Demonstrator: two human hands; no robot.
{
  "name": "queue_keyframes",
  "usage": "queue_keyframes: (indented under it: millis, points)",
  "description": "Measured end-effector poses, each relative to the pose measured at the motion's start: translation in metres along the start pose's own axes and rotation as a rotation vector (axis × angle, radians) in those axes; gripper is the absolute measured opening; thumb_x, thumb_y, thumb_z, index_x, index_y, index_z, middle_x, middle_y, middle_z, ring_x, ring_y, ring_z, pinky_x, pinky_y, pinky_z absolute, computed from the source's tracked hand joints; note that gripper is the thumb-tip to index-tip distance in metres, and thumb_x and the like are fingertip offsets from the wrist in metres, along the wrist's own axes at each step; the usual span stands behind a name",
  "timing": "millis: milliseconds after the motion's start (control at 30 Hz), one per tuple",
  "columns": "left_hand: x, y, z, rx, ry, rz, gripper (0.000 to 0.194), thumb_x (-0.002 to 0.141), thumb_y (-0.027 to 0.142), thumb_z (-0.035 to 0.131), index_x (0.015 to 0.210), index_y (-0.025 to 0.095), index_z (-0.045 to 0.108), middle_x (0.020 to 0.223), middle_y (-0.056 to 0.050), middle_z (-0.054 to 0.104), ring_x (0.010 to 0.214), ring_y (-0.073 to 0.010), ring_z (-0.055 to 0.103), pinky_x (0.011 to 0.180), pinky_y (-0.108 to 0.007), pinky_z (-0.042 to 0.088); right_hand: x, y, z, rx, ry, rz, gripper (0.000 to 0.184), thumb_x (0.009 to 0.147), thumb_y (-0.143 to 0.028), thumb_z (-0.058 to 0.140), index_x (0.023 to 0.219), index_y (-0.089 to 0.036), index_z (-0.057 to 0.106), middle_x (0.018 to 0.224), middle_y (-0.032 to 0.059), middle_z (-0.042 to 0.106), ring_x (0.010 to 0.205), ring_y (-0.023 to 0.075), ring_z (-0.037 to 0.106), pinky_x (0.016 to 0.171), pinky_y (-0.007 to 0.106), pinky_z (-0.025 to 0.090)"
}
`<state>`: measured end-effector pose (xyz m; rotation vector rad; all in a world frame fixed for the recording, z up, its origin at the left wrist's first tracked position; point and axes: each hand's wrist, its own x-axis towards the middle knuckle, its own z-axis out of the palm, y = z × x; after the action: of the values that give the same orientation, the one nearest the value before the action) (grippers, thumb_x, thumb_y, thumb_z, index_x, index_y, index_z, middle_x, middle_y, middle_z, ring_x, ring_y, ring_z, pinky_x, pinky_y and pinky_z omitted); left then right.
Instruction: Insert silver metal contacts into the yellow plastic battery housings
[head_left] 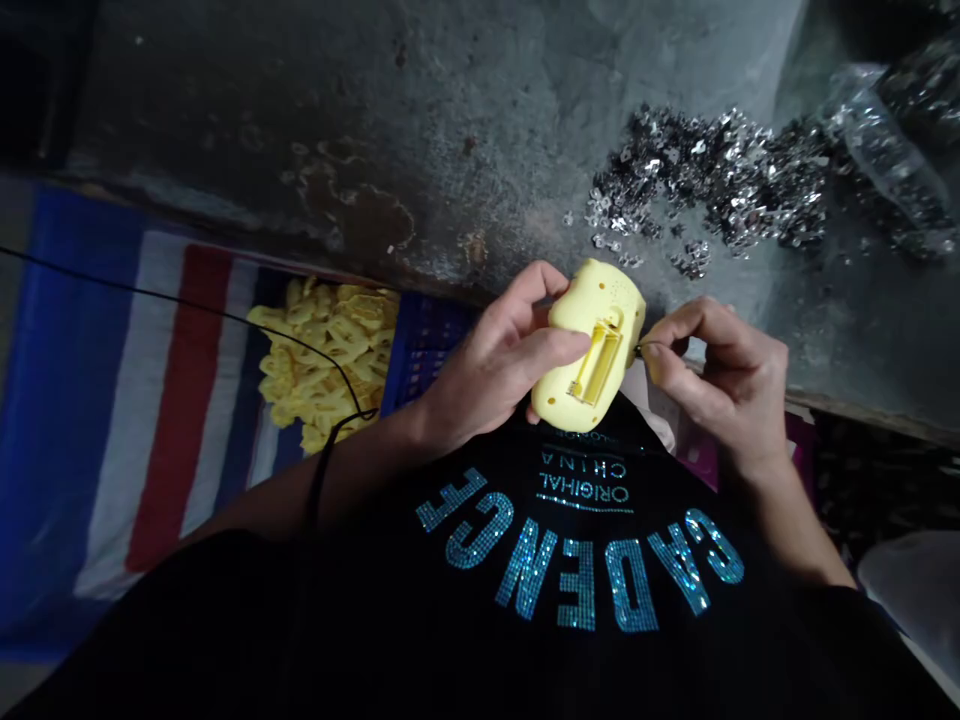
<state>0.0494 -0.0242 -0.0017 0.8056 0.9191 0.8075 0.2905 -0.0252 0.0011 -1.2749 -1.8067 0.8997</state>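
My left hand (499, 365) grips a pale yellow plastic casing (592, 345), its fingers wrapped around the body and the thumb lying next to a narrow rectangular slot in the back. My right hand (720, 385) pinches a tiny dark metal piece (639, 350) between thumb and forefinger. That piece touches the casing's right edge, though its exact shape is too small to tell. The casing hides part of my left fingers.
Silvery small metal parts (705, 180) lie heaped on the concrete ahead, beside a clear plastic bag (881, 150). Yellow plastic pieces (322, 360) sit on a blue, white and red striped sheet (150, 400), next to a blue crate (427, 340). A black cable (225, 315) crosses the sheet.
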Motion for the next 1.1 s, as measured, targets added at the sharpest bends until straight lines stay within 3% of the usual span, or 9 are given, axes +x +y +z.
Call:
queue_keyframes:
  millis: [167, 333, 400, 500, 700, 1100]
  points:
    - [-0.002, -0.001, 0.003, 0.077, 0.000, -0.032, 0.032, 0.096, 0.042, 0.076, 0.114, 0.028, 0.052, 0.088, 0.003, 0.064, 0.063, -0.0126, 0.059, 0.054, -0.026, 0.047, -0.002, -0.002, 0.000, 0.012, 0.065, -0.012, 0.018, 0.104, -0.042, 0.079, 0.091, -0.030, 0.073, 0.086, 0.0001, 0.076, 0.079, 0.0218, 0.068, 0.089, 0.048, 0.060]
    - [-0.004, -0.002, 0.008, 0.034, -0.016, -0.026, 0.032, 0.098, 0.042, 0.078, 0.113, 0.028, 0.054, 0.089, 0.003, 0.063, 0.067, -0.0120, 0.060, 0.056, -0.025, 0.048, 0.002, -0.003, 0.008, -0.020, 0.095, -0.133, 0.009, 0.104, -0.034, 0.077, 0.096, -0.031, 0.075, 0.117, 0.0042, 0.079, 0.116, 0.0288, 0.073, 0.108, 0.056, 0.059]
    - [-0.004, -0.003, 0.010, -0.037, -0.011, -0.015, 0.028, 0.100, 0.039, 0.078, 0.111, 0.026, 0.056, 0.091, 0.003, 0.064, 0.071, -0.0115, 0.061, 0.060, -0.023, 0.051, 0.002, -0.002, 0.008, -0.058, 0.094, -0.141, 0.007, 0.103, -0.030, 0.076, 0.096, -0.031, 0.075, 0.122, 0.0044, 0.078, 0.122, 0.0304, 0.072, 0.112, 0.059, 0.057]
    - [-0.003, -0.006, 0.012, -0.125, -0.018, -0.003, 0.026, 0.101, 0.037, 0.078, 0.107, 0.024, 0.056, 0.091, 0.003, 0.063, 0.073, -0.0103, 0.061, 0.062, -0.021, 0.052, 0.001, -0.001, 0.005, -0.076, 0.075, -0.145, 0.009, 0.101, -0.033, 0.078, 0.092, -0.030, 0.075, 0.119, 0.0045, 0.079, 0.118, 0.0315, 0.073, 0.113, 0.062, 0.057]
    - [-0.001, -0.008, 0.012, -0.112, -0.051, -0.030, 0.027, 0.104, 0.043, 0.075, 0.108, 0.026, 0.054, 0.078, 0.006, 0.058, 0.054, -0.0083, 0.051, 0.048, -0.020, 0.039, 0.008, -0.003, 0.006, 0.024, 0.067, -0.148, 0.011, 0.100, -0.035, 0.079, 0.091, -0.029, 0.076, 0.121, 0.0053, 0.079, 0.122, 0.0324, 0.072, 0.114, 0.062, 0.057]
    - [0.000, -0.011, 0.010, -0.159, -0.088, -0.018, 0.024, 0.107, 0.038, 0.075, 0.107, 0.026, 0.055, 0.078, 0.006, 0.057, 0.055, -0.0074, 0.052, 0.050, -0.021, 0.041, 0.014, -0.009, 0.010, -0.130, 0.057, -0.218, 0.010, 0.101, -0.033, 0.075, 0.092, -0.030, 0.072, 0.121, 0.0060, 0.079, 0.117, 0.0338, 0.074, 0.108, 0.065, 0.059]
